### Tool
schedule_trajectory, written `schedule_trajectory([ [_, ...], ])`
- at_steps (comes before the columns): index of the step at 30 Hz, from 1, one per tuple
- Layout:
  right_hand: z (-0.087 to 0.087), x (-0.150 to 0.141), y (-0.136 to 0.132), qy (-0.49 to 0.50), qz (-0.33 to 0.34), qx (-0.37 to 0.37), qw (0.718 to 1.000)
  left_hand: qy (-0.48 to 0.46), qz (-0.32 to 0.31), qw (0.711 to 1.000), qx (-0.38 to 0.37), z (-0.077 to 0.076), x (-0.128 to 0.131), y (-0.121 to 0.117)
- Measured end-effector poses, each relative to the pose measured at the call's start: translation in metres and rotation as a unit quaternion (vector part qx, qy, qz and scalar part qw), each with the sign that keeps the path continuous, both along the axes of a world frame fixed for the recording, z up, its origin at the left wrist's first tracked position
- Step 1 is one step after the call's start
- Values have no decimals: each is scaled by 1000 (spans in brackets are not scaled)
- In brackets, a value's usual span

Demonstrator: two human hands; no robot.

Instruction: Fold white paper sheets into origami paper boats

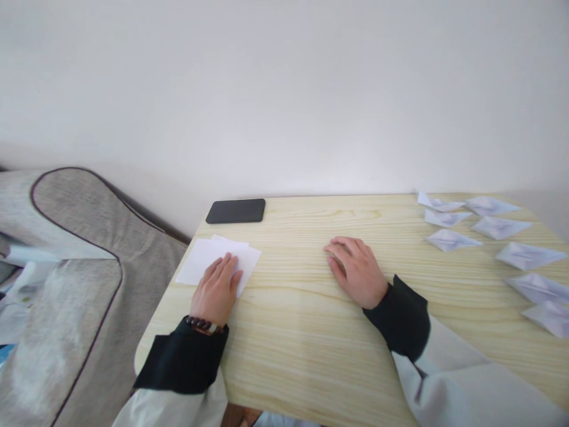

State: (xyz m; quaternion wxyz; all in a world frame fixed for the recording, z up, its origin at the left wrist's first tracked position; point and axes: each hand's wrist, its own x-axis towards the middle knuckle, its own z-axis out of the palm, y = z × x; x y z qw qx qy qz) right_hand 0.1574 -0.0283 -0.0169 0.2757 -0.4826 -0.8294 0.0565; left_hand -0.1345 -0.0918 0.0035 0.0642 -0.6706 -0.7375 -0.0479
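Note:
At the left of the table, my left hand (217, 289) lies flat with its fingers on white sheets of paper (200, 258), a few of them loosely overlapping. How many sheets there are I cannot tell. My right hand (357, 268) rests on the bare wood near the middle, fingers loosely bent and a little apart, holding nothing. Several folded white paper boats (451, 239) stand in two rough columns at the right, beyond my right forearm. The nearest paper boat (551, 318) is partly cut off by the view's edge.
A black phone (236, 211) lies at the back left corner of the light wooden table (288, 332). Behind the table rises a white wall (311, 95). A grey sofa (146, 255) stands close against the table's left side, with some cloth-like items at the far left.

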Motion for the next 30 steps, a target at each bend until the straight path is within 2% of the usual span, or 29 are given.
schedule_trajectory([
  [3, 0, 0, 0, 0, 0, 4, 1000, -17, 9, 1000, 1, 3, 6, 3],
  [6, 0, 0, -1, -1, 2, 6, 1000, -4, 57, 998, 30, 1, 7, 7],
  [8, 0, 0, -1, -1, 3, 5, 1000, -6, 88, 996, 14, -2, 4, 9],
  [10, 0, 0, -2, -2, 2, 2, 1000, -25, 76, 996, -31, -4, 1, 11],
  [13, 1, 0, -2, -3, 1, -2, 1000, -38, 83, 995, -36, -4, -1, 12],
  [22, 0, 1, -2, 1, 3, 2, 1000, -38, 65, 997, -30, 8, -1, 16],
  [30, 0, 1, -2, -1, 0, 3, 1000, 2, 55, 998, 25, 3, 10, 9],
])
